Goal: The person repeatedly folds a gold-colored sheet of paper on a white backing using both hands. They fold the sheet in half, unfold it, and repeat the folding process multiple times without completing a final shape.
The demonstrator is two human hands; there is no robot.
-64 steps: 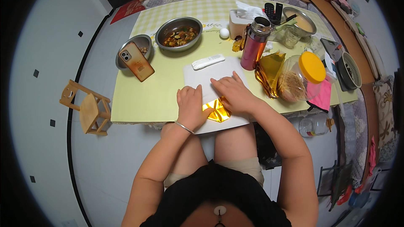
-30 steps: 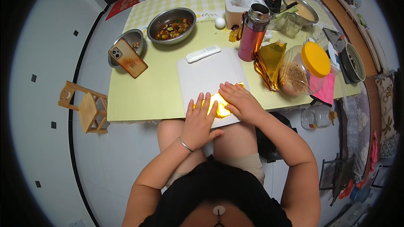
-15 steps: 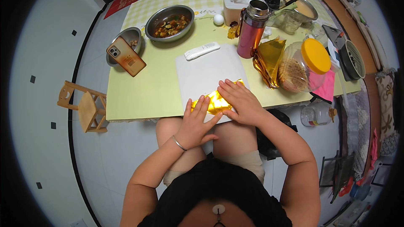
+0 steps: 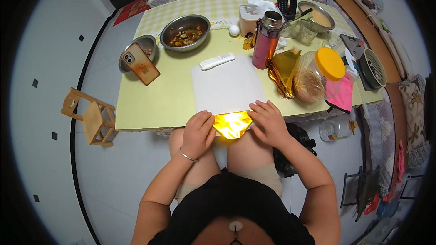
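Observation:
A folded piece of shiny gold foil paper lies at the near table edge, its lower part tapering over the edge toward my knees. My left hand pinches its left end, fingers curled over the top and thumb beneath. At the right end, my right hand grips it between bent fingers and thumb. Behind the foil lies a white sheet, with a long white narrow packet across its far edge. More gold foil sheets stand bunched to the right.
A phone leans on a small metal bowl at left, near a larger bowl of food. On the right stand a thermos, a yellow-lidded jar and a dark basket. A wooden chair is left of the table.
My hands have gone from lying flat over the foil to gripping its two ends. The foil has come nearer to me, over the table edge, and its top edge is now level.

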